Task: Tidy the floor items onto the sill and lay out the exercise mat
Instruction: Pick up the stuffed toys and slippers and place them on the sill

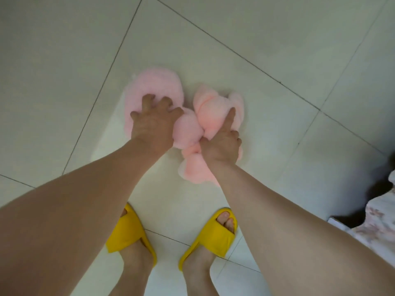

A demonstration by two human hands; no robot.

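Observation:
Two fluffy pink slippers lie side by side on the pale tiled floor. My left hand [152, 120] presses down on the left pink slipper [159, 86] with fingers spread and curled into its fur. My right hand [222, 144] grips the right pink slipper [210, 107] around its middle, index finger stretched along the top. Both slippers still touch the floor. No sill and no exercise mat are in view.
My feet in yellow slides [128, 229] [210, 236] stand just behind the slippers. A floral fabric edge [378, 223] with dark shadow beneath it sits at the right border. Pale floor tiles [213, 39] with dark grout lines stretch ahead and to the left.

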